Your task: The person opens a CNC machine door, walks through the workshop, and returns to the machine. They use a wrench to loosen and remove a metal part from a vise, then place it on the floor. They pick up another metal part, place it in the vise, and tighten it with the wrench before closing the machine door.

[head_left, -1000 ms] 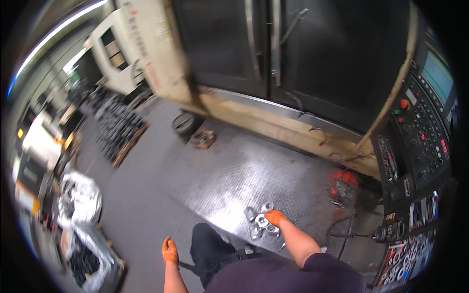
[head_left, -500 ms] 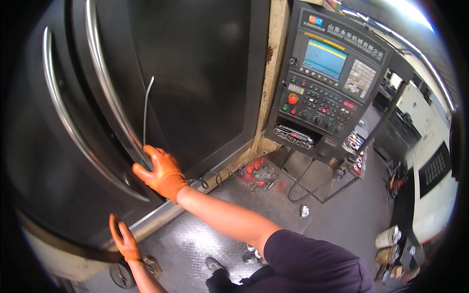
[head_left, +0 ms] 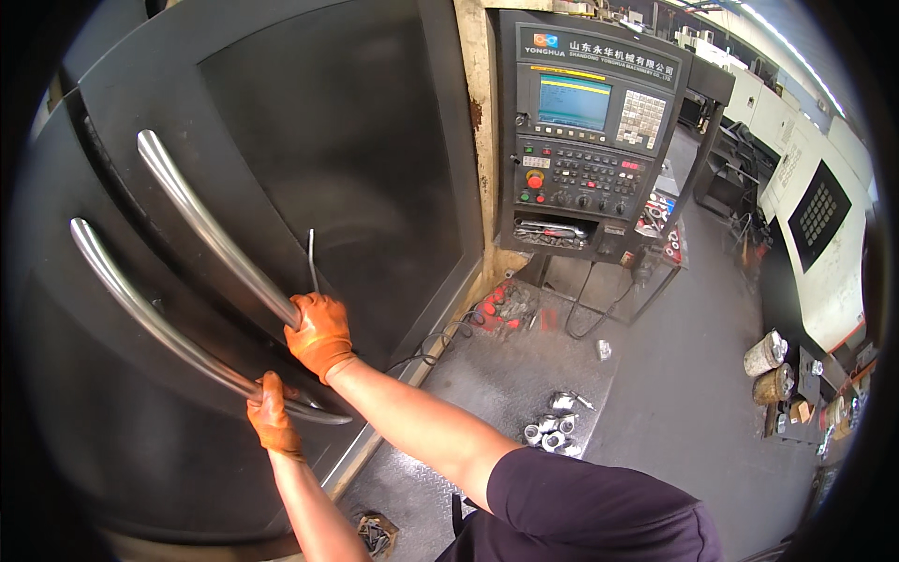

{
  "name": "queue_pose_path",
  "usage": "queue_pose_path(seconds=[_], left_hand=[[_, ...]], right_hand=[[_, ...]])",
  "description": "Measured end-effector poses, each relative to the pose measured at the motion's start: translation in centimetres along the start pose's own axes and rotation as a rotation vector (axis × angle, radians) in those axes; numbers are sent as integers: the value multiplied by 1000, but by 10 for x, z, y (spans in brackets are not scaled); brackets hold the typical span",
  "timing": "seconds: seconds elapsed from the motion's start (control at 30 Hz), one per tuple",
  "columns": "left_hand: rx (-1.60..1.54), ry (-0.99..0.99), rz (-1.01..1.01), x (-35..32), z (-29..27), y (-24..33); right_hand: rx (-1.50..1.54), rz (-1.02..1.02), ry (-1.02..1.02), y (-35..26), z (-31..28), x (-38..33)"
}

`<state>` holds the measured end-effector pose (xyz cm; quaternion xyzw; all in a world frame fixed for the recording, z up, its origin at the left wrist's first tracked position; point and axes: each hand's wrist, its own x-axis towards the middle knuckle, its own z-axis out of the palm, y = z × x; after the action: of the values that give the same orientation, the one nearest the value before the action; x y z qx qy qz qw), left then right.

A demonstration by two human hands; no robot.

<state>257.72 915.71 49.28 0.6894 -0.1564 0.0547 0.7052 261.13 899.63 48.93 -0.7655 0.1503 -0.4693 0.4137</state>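
Two curved steel door handles run down the dark machine doors. My left hand (head_left: 273, 420), in an orange glove, is closed round the lower part of the left door handle (head_left: 150, 319). My right hand (head_left: 321, 339), gloved the same, grips the right door handle (head_left: 212, 232) near its lower end. A thin metal tube (head_left: 312, 251), like an air gun's nozzle, sticks up from behind the right hand; the body of that tool is hidden by the glove. A dark coiled hose (head_left: 433, 356) lies beyond my right wrist.
A control panel (head_left: 585, 126) with a lit screen stands right of the doors, tools on its shelf (head_left: 552, 232). Several metal parts (head_left: 552, 433) lie on the metal floor plate (head_left: 468, 398). A box of scraps (head_left: 376, 534) sits below; buckets (head_left: 766, 351) stand at right.
My left hand has come up from below and closed on the left handle. My right hand now grips the right handle; the thin tube moved with it. The view has shifted.
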Motion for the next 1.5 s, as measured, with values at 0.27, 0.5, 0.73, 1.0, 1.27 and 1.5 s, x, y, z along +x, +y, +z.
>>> queue_pose_path(seconds=[0.27, 0.5, 0.73, 1.0, 1.27, 1.5], left_hand=[[82, 43, 55, -5, -14, 2], [-91, -129, -31, 3, -28, -1], [7, -119, -164, 3, -30, 11], [-175, -423, -108, -1, -50, -51], [-135, -499, -298, 8, -51, -73], [-44, -496, -246, 1, -62, -55]], right_hand=[[-100, -106, -69, -21, -26, 13], [-92, -218, 127, 39, -54, 71], [75, 136, 140, 125, -76, 134], [17, 447, 193, 125, -103, 179], [-476, 43, 592, 119, -85, 105], [-412, -373, -532, 63, -1, -152]])
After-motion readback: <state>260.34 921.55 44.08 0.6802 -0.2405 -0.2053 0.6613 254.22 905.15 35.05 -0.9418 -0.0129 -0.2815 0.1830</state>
